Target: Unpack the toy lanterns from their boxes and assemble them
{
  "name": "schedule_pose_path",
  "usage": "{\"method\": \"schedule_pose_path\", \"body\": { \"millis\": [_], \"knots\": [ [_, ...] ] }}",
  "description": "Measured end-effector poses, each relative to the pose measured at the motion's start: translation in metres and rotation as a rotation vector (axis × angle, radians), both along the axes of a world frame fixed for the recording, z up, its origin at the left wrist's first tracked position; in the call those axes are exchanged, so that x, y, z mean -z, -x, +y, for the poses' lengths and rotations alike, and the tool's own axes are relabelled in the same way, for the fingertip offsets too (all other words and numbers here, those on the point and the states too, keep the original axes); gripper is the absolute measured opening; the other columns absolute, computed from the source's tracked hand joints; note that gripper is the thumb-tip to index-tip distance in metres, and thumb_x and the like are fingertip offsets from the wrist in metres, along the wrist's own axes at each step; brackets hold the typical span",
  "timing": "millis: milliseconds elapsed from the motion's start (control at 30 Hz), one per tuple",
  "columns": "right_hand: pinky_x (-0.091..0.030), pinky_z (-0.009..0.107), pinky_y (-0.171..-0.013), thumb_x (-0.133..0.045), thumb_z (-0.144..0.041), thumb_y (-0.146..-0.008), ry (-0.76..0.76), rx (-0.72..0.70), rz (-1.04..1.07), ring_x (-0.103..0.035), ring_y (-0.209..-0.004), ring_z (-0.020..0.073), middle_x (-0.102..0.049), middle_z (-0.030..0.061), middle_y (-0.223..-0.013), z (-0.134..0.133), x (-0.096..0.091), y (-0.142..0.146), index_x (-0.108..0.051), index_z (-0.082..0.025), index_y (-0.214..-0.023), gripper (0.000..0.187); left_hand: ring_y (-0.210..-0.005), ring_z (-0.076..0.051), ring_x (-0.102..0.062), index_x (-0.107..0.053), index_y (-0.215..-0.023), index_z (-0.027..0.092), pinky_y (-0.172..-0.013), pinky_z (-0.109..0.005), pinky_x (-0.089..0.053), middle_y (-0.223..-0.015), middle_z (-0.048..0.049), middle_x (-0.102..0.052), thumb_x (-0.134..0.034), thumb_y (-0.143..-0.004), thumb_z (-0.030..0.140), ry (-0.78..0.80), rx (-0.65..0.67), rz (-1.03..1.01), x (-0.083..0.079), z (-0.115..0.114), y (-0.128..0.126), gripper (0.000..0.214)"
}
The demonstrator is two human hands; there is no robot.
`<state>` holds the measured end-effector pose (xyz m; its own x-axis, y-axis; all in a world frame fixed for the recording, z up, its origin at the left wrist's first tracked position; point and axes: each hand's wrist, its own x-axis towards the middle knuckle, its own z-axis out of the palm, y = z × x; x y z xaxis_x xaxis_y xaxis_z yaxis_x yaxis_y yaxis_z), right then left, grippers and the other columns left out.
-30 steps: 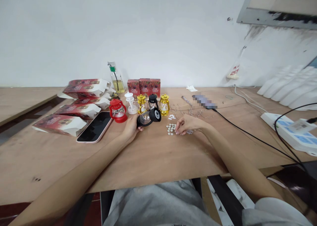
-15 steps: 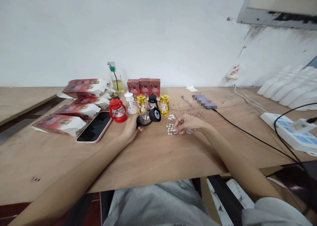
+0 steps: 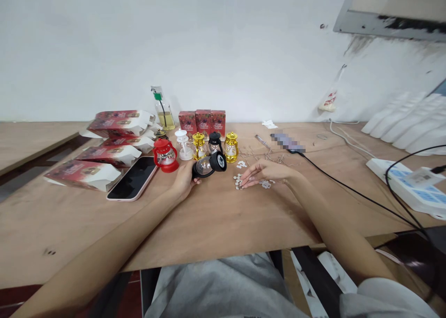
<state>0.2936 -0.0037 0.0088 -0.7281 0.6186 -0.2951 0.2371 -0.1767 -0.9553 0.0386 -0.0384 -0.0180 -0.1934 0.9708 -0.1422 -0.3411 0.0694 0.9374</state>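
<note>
My left hand [image 3: 183, 180] grips a small black lantern [image 3: 209, 164], tilted on its side just above the wooden table [image 3: 216, 220]. My right hand [image 3: 263, 171] lies over a cluster of small round button cells [image 3: 237, 180], fingers stretched out and nearly flat, fingertips on the cells. Small white tabs [image 3: 266, 184] lie under the palm. Behind stand a red lantern [image 3: 165, 155], a white lantern [image 3: 183, 145], two gold lanterns [image 3: 231, 147] and another black one [image 3: 215, 143].
A phone [image 3: 134, 178] lies left of the lanterns beside red cartons [image 3: 85, 175]. Red boxes [image 3: 202, 121] and an oil bottle [image 3: 163, 109] stand at the back. Wire pieces [image 3: 275, 159], a black cable [image 3: 348, 188] and a power strip [image 3: 407, 188] lie to the right.
My right hand has gone from a curled pinch over the button cells to stretched-out fingers, shifting slightly left. The left hand and black lantern have not moved.
</note>
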Motion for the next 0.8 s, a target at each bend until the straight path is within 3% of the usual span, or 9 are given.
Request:
{"method": "schedule_pose_path", "body": {
  "millis": [233,533,800],
  "knots": [
    [-0.056,0.027,-0.078,-0.084,-0.025,-0.051,0.002,0.026,-0.146,-0.069,-0.078,0.0176,-0.073,0.0069,-0.080,0.0001,-0.0052,-0.0044,-0.072,-0.011,-0.082,0.036,-0.033,-0.004,-0.031,-0.048,-0.065,0.015,-0.031,-0.016,-0.025,-0.048,0.0048,-0.043,-0.057,-0.067,0.027,0.001,-0.002,0.001,0.0004,0.0006,0.0002,0.015],
    [-0.052,0.017,-0.057,-0.085,-0.026,-0.046,-0.182,0.014,-0.405,-0.066,-0.061,0.0117,-0.070,0.0026,-0.065,-0.0002,-0.0026,-0.0039,-0.070,-0.012,-0.065,0.028,-0.033,-0.004,-0.030,-0.047,-0.065,0.015,-0.031,-0.016,-0.026,-0.046,0.0051,-0.042,-0.054,-0.068,0.026,0.003,-0.007,0.015,-0.0001,0.0007,0.0001,0.013],
    [-0.049,0.016,-0.049,-0.082,-0.026,-0.053,-0.251,0.134,-0.361,-0.060,-0.053,0.0083,-0.067,0.0020,-0.060,0.0013,-0.0026,-0.0045,-0.068,-0.011,-0.066,0.025,-0.033,-0.004,-0.031,-0.047,-0.064,0.016,-0.031,-0.016,-0.027,-0.046,0.0053,-0.042,-0.055,-0.068,0.029,-0.014,-0.003,0.064,0.0021,0.0017,0.0009,0.016]
  ]
}}
